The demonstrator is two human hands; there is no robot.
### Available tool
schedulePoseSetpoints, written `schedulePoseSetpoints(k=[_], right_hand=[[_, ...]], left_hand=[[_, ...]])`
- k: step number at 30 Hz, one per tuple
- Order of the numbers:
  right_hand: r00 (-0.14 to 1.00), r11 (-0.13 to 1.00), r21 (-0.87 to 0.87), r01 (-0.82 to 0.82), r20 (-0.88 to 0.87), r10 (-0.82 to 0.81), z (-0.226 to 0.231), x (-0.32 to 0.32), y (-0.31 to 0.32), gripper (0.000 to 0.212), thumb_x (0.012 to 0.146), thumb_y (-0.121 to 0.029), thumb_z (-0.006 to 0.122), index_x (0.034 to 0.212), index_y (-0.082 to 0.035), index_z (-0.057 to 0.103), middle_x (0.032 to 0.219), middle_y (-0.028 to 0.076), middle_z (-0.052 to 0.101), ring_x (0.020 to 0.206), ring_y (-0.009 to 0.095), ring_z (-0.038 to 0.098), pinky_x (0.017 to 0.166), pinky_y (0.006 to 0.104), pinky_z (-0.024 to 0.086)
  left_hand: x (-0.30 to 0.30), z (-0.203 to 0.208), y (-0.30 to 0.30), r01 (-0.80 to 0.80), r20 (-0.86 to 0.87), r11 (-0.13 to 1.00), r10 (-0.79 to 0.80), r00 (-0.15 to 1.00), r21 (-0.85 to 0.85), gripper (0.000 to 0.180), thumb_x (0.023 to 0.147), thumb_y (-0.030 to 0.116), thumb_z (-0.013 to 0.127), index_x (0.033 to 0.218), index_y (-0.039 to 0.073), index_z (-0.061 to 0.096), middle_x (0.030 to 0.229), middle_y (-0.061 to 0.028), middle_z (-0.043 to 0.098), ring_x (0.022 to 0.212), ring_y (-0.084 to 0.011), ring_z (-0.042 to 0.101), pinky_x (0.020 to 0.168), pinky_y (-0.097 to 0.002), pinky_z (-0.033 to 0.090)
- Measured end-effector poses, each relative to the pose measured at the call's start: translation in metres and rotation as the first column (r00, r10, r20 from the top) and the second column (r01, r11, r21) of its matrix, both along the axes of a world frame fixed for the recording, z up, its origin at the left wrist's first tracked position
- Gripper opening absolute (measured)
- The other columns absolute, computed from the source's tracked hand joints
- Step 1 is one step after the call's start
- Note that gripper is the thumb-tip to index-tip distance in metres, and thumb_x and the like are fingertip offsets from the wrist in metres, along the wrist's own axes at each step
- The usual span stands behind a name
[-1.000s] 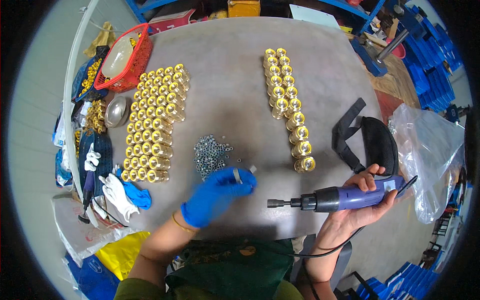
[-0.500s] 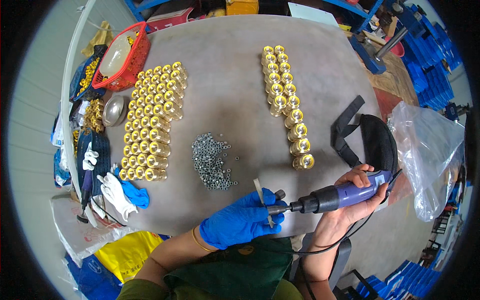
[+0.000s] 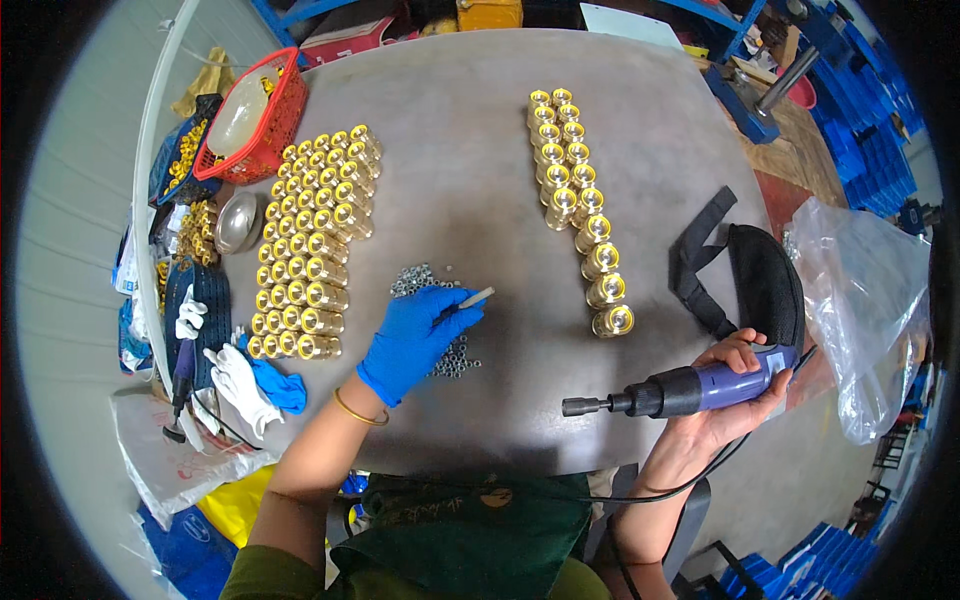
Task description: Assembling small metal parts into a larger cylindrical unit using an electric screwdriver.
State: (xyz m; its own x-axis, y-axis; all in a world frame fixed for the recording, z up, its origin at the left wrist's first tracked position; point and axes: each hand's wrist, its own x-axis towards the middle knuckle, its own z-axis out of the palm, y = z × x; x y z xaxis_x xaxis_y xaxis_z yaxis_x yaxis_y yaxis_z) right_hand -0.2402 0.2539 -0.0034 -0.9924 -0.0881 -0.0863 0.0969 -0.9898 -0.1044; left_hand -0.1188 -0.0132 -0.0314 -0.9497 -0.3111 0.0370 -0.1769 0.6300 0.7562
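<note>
- the left hand (image 3: 418, 335), in a blue glove, has its fingers curled and pinches a pale strip (image 3: 477, 297) that juts out past the fingertips.
- this hand is over a pile of small metal nuts (image 3: 455, 362) on the counter (image 3: 450, 120), covering the middle of it; whether the glove touches the nuts cannot be told.
- the right hand (image 3: 722, 424), bare, is wrapped around the body of a purple and black electric screwdriver (image 3: 715, 386), held near the right side of the counter.
- the screwdriver's dark socket bit (image 3: 582, 406) points left toward the gloved hand, well apart from it.
- left of the nuts stands a tight block of brass fittings (image 3: 312, 240), upright in rows.
- right of the nuts runs a narrower column of brass fittings (image 3: 560, 175), two wide at the far end and single at the near end.
- a black pouch (image 3: 765, 290) lies near the right hand.
</note>
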Motion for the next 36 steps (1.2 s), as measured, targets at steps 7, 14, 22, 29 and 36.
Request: schedulePoseSetpoints(k=[7,14,22,29,36], right_hand=[[1.000,0.998,0.062,0.021,-0.012,-0.021,0.004,0.001,-0.005,0.041,0.077,-0.026,0.062,0.096,0.005,0.044,0.080,0.013,0.050,0.062,0.014,0.051,0.060,0.0231,0.049],[1.000,0.997,0.075,-0.002,0.007,0.002,0.005,0.002,-0.007,0.040,0.077,-0.025,0.062,0.097,0.006,0.045,0.081,0.013,0.050,0.063,0.014,0.051,0.060,0.0229,0.049],[1.000,0.996,0.088,-0.014,0.020,0.013,0.008,0.002,-0.009,0.040,0.076,-0.025,0.063,0.096,0.005,0.045,0.080,0.013,0.049,0.064,0.014,0.051,0.059,0.0228,0.049],[1.000,0.994,0.102,-0.023,0.009,0.022,0.009,0.001,-0.012,0.041,0.076,-0.025,0.064,0.097,0.006,0.045,0.083,0.014,0.049,0.065,0.014,0.051,0.059,0.0229,0.048],[0.999,0.992,0.117,-0.043,-0.021,0.046,0.001,0.002,0.000,0.041,0.078,-0.024,0.062,0.099,0.005,0.042,0.087,0.013,0.048,0.068,0.015,0.051,0.061,0.0250,0.048]], left_hand=[[-0.003,-0.026,-0.005,0.061,0.032,0.996,-0.059,0.998,-0.063,0.023,0.082,0.021,0.057,0.098,0.005,0.062,0.083,-0.0155,0.061,0.071,-0.0263,0.059,0.063,-0.0317,0.045],[-0.015,-0.026,-0.013,0.261,0.046,0.940,-0.257,0.965,-0.220,0.023,0.081,0.026,0.056,0.088,0.005,0.064,0.073,-0.0151,0.059,0.065,-0.0311,0.055,0.060,-0.0390,0.044],[-0.021,-0.012,-0.022,0.361,0.085,0.909,-0.351,0.932,-0.208,0.025,0.081,0.028,0.056,0.087,0.007,0.066,0.071,-0.0142,0.060,0.064,-0.0309,0.057,0.060,-0.0381,0.045],[-0.012,-0.012,-0.019,0.135,0.092,0.985,-0.125,0.988,-0.109,0.025,0.080,0.029,0.059,0.084,0.006,0.066,0.071,-0.0153,0.061,0.062,-0.0283,0.059,0.058,-0.0338,0.046],[-0.008,0.025,-0.081,-0.283,-0.021,0.944,0.283,0.959,-0.169,0.019,0.078,0.020,0.062,0.082,0.002,0.059,0.064,-0.0103,0.054,0.056,-0.0190,0.048,0.056,-0.0305,0.041]])
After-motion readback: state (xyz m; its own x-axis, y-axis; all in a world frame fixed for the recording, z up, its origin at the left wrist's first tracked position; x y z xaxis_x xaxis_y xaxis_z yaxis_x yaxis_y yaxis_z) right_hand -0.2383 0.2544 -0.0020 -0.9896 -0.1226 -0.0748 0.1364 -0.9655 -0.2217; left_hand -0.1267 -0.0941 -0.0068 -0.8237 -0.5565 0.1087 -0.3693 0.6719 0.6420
